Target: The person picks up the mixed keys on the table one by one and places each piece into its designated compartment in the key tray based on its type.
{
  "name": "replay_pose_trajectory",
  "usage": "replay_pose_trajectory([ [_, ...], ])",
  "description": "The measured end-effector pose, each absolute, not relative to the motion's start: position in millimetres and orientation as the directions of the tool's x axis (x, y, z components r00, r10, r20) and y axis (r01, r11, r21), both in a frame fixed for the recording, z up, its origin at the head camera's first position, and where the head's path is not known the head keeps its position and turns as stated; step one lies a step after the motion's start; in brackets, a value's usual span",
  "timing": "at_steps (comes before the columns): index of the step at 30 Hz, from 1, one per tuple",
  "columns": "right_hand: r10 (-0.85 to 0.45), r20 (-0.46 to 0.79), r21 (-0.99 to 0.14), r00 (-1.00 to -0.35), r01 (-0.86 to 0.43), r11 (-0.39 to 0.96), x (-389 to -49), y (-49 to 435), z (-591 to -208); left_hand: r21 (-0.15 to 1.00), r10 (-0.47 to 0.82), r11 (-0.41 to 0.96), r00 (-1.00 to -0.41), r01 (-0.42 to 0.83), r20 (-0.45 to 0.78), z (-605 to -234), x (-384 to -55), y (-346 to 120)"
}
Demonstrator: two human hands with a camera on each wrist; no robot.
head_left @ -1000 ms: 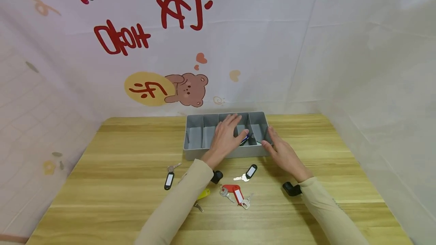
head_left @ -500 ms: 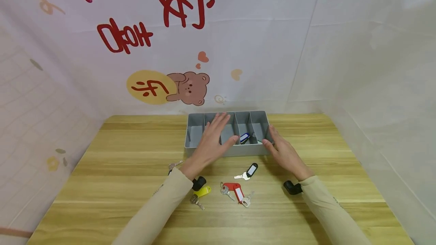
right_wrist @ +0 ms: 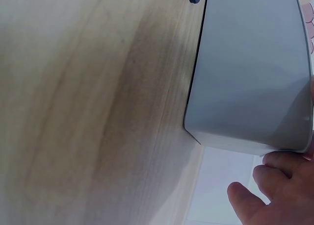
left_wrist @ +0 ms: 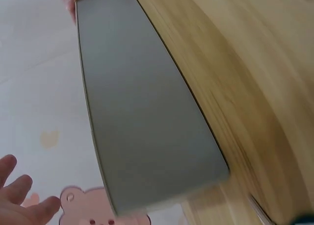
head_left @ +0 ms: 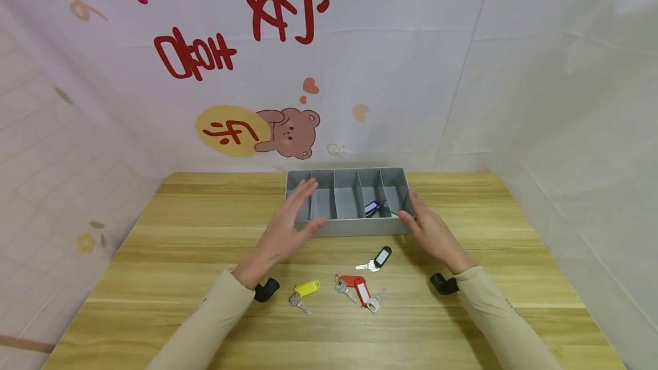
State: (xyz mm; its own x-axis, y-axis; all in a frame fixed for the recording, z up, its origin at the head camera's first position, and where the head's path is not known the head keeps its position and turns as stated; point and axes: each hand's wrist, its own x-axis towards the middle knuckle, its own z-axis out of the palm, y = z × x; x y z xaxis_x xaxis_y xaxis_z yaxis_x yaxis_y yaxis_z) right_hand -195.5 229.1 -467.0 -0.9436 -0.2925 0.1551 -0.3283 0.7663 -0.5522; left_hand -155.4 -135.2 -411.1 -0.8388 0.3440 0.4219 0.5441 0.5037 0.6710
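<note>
A grey box with five... compartments is avoided here; a grey divided box (head_left: 360, 228) stands at the back of the table. My left hand (head_left: 280, 236) hovers at its front left corner, fingers spread and holding nothing; the left wrist view shows those fingers apart from the box. At the right end, my right hand (head_left: 432, 236) holds the end wall, thumb at the rim and fingers (right_wrist: 282, 173) outside. A blue key tag (head_left: 372, 207) lies in one compartment. In front lie keys with a black tag (head_left: 382, 257), a yellow tag (head_left: 307, 288) and red tags (head_left: 362, 291).
A patterned white cloth (head_left: 401, 73) hangs right behind the wooden table (head_left: 411, 330) and along both sides. Black wrist mounts (head_left: 266, 290) stick out beneath the sleeves.
My left hand has drawn back from over the middle compartments to the front left corner, uncovering the yellow-tagged key and now hiding the left black-tagged one. The right hand has stayed at the box.
</note>
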Motion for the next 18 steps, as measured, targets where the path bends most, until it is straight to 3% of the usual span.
replay_pose_trajectory([
  [10, -0.297, 0.152, -0.556, -0.943, -0.33, 0.763, -194, 229, -466, 0.698, 0.252, 0.464, -0.837, 0.545, 0.486, -420, -140, -180],
  [18, -0.297, 0.154, -0.556, -0.942, -0.331, 0.763, -194, 228, -465, 0.711, 0.237, 0.493, -0.863, 0.502, 0.446, -429, -129, -213],
])
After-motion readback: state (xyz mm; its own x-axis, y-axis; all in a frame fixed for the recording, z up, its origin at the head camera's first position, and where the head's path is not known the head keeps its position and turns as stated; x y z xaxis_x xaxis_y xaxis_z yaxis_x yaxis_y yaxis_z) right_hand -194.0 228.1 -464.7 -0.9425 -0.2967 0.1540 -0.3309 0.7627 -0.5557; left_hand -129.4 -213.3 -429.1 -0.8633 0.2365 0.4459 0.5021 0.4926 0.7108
